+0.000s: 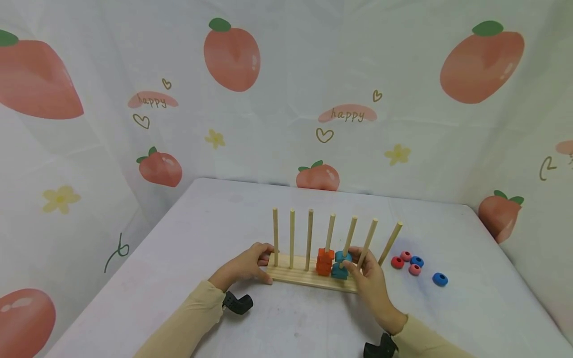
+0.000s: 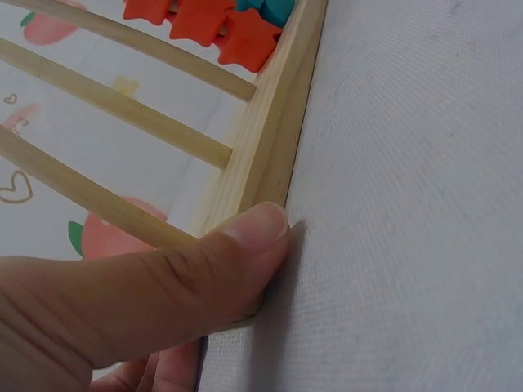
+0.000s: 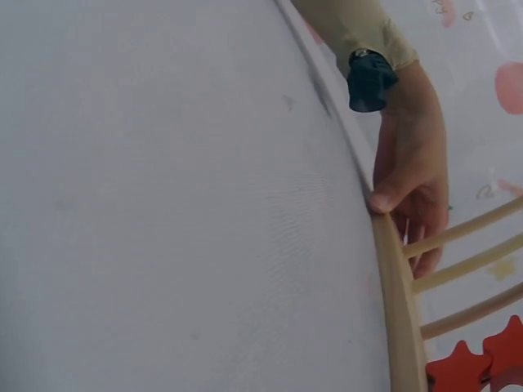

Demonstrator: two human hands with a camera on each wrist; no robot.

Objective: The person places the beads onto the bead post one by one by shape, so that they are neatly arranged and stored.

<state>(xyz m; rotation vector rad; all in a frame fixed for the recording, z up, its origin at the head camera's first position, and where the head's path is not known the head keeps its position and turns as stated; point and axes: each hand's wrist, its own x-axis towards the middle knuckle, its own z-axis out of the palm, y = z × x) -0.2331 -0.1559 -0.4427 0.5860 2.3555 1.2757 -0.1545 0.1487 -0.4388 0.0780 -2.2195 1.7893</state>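
A wooden peg rack (image 1: 291, 274) with a row of upright pegs stands on the table. My left hand (image 1: 247, 264) grips its left end, the thumb (image 2: 257, 229) along the front edge and the fingers behind. Orange star beads (image 1: 325, 262) are stacked on the middle peg. Beside them, teal beads (image 1: 338, 271) sit low on the neighbouring peg. My right hand (image 1: 370, 283) is at that peg, pinching the upper teal bead between thumb and fingers. It covers the rack's right end in the head view, and is itself outside the right wrist view.
Right of the rack lie several loose round beads: a red bead (image 1: 397, 262), pink beads (image 1: 415, 269) and blue beads (image 1: 440, 279). The white table (image 1: 286, 323) ends at the back against a fruit-printed cloth (image 1: 286, 124).
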